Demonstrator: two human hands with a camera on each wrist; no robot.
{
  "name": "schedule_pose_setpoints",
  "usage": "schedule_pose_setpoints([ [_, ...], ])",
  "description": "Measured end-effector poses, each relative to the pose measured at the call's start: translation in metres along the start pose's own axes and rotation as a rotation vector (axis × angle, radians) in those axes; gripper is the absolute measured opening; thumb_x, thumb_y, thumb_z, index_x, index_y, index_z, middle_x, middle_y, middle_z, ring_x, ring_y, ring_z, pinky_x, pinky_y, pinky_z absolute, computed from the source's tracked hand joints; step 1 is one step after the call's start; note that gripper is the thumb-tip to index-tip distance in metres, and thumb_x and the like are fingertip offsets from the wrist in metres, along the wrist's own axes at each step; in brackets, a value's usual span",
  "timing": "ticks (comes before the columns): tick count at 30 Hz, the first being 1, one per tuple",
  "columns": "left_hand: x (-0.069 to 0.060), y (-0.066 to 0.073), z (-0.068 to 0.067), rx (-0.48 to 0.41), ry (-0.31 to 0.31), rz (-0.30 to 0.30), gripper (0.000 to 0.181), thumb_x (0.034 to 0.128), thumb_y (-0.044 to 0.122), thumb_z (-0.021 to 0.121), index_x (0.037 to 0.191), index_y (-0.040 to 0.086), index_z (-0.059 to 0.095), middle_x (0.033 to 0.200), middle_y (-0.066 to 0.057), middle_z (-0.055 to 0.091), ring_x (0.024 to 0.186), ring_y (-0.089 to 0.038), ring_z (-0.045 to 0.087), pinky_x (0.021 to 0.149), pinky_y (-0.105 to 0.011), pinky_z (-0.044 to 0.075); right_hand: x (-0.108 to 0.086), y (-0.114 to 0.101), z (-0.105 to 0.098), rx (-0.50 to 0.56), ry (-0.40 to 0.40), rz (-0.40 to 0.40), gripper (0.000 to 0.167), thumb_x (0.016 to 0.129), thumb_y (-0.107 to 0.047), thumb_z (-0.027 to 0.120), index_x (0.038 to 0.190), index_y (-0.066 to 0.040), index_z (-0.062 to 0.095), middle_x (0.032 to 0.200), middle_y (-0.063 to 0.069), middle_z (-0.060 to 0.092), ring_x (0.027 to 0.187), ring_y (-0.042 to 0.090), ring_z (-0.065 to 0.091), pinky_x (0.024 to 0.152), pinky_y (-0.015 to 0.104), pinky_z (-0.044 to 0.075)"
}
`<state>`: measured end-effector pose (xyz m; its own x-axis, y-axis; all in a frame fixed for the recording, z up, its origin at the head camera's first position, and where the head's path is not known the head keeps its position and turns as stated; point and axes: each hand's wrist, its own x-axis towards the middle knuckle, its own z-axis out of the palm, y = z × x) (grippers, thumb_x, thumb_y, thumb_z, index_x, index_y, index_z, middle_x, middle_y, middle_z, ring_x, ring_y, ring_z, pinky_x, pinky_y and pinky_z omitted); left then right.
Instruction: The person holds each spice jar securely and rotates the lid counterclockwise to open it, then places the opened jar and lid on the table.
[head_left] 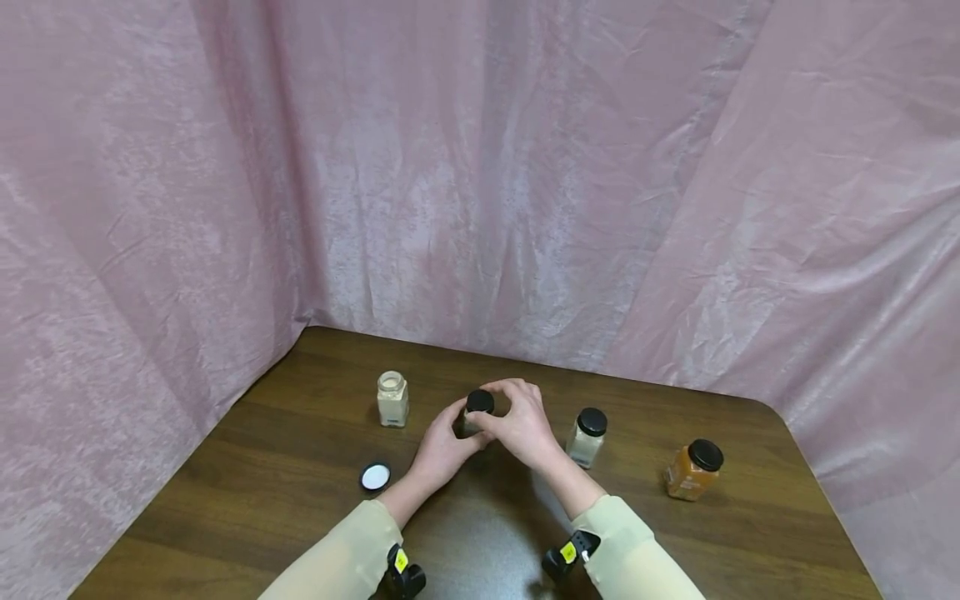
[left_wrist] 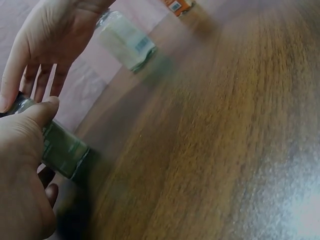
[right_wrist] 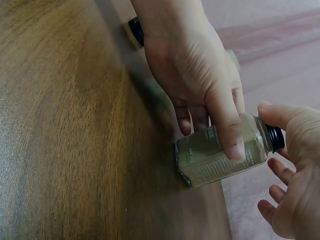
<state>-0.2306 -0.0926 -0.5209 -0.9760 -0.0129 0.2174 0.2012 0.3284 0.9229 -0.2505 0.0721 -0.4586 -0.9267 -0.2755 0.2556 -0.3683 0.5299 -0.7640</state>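
Observation:
Between both hands a square glass jar (right_wrist: 202, 165) of greenish-beige powder, with a black lid (head_left: 480, 402), stands on the table. My left hand (head_left: 441, 450) grips the jar's body; its thumb lies along the printed side in the right wrist view. From the other side my right hand (head_left: 522, 423) holds the lid between thumb and fingers. The right thumb touches the lid's edge in the right wrist view, and some of its other fingers are spread below. Part of the jar is hidden behind the hands in the head view.
To the left stands an uncapped jar (head_left: 393, 406) of pale powder, with a black lid (head_left: 375, 477) lying white inside up nearer me. On the right are a capped jar (head_left: 583, 447) of pale powder and an orange jar (head_left: 686, 479). Pink curtain (head_left: 480, 208) hangs behind the table.

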Motion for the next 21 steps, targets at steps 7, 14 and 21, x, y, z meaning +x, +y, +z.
schedule_pose_setpoints([
  [7,-0.0006,0.0011,-0.0027,-0.036,-0.027,-0.002,0.057,0.0829,0.031,0.087,0.132,0.013,0.066,0.129,-0.006,0.067,0.121,-0.025,0.059,0.105,-0.050,0.042,0.0011,0.0018,-0.0001,0.010,0.005,-0.001,0.044,0.080,-0.041,0.086,0.117,-0.022,0.072,0.125,-0.003,0.060,0.129,0.027,0.039,0.102,0.052,0.038],
  [14,0.0001,-0.0010,-0.0023,0.045,-0.004,0.012,0.057,0.0820,0.036,0.088,0.130,0.014,0.067,0.127,-0.007,0.067,0.118,-0.026,0.060,0.103,-0.051,0.045,0.0011,0.0036,0.0021,0.023,0.010,0.011,0.042,0.079,-0.041,0.087,0.114,-0.022,0.073,0.123,-0.003,0.061,0.129,0.026,0.040,0.103,0.050,0.037],
  [21,-0.0012,-0.0021,-0.0032,0.116,0.016,0.002,0.062,0.0812,0.045,0.086,0.132,0.015,0.067,0.128,-0.008,0.066,0.120,-0.027,0.060,0.101,-0.052,0.046,0.0002,0.0031,0.0027,0.036,0.008,0.019,0.042,0.080,-0.041,0.086,0.116,-0.022,0.072,0.123,-0.003,0.061,0.129,0.025,0.039,0.103,0.050,0.037],
])
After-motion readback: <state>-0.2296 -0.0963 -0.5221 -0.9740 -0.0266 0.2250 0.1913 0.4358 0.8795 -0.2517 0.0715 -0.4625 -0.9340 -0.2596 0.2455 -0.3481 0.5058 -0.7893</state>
